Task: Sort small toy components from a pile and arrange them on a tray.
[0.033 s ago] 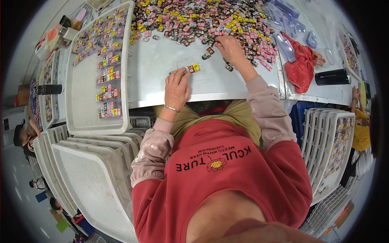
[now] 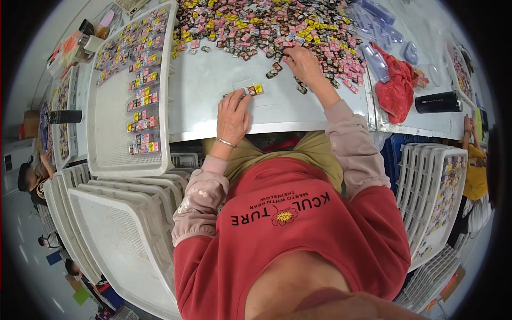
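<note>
Left hand on row of small blocks, right hand at colourful pile; both grips unclear

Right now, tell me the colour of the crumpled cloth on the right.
The crumpled cloth is red; it shows best in the head view.

The left hand is palm down just beyond the near edge of the table, fingers bent. The right hand reaches farther in, fingers curled leftward, its forearm slanting inward across that edge.
</note>
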Available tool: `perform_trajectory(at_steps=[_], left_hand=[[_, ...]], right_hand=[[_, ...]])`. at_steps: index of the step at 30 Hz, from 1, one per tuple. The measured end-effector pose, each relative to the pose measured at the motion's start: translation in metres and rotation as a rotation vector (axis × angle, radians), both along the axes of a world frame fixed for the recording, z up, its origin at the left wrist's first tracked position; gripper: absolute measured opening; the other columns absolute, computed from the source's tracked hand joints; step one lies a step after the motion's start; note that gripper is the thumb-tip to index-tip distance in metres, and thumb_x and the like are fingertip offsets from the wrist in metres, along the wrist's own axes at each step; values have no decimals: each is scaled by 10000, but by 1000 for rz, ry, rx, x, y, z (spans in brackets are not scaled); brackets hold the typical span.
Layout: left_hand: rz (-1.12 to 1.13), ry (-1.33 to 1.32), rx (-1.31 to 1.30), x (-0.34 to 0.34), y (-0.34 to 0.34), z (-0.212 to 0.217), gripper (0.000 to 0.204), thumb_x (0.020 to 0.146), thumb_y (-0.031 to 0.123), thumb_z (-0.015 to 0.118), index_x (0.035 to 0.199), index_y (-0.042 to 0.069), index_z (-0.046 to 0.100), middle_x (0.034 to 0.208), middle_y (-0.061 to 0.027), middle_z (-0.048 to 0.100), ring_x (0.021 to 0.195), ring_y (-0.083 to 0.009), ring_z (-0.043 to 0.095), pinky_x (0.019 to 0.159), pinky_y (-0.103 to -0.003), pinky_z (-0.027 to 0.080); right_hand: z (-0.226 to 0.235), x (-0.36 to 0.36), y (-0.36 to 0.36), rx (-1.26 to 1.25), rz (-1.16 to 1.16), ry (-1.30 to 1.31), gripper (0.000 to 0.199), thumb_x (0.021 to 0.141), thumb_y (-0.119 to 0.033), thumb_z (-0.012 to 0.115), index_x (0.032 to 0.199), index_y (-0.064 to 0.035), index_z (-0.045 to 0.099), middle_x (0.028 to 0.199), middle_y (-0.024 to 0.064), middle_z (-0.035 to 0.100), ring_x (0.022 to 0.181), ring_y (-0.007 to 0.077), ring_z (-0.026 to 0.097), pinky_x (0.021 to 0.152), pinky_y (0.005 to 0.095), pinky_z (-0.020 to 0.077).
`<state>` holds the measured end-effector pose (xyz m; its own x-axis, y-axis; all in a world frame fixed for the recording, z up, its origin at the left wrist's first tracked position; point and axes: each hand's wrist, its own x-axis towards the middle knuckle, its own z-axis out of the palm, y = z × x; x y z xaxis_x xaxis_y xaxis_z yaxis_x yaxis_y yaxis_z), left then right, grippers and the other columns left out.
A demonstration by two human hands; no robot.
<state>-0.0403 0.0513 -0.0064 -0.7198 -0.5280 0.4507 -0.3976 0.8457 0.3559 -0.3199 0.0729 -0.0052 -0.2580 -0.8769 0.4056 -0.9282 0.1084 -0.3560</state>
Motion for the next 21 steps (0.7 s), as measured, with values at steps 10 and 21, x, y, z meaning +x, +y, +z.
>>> perform_trajectory(at_steps=[10, 21], left_hand=[[49, 104, -32, 0, -4, 3, 371, 740, 1, 583, 1103, 77, 606, 1189, -71, 565, 1114, -289, 489, 914, -398, 379], [-92, -81, -19, -14, -6, 12, 351, 770, 68, 607, 1116, 132, 609, 1197, -33, 558, 1062, -254, 495, 879, -388, 398]], right_hand=[[28, 3, 22, 37, 218, -952, 281, 832, -48, 620, 1112, -36, 641, 886, 51, 595, 864, 133, 618, 708, 252, 491], [25, 61, -2, 214, 475, -550, 122, 721, -9, 643, 840, 10, 662, 797, 154, 655, 723, 272, 650, 676, 331, 509]])
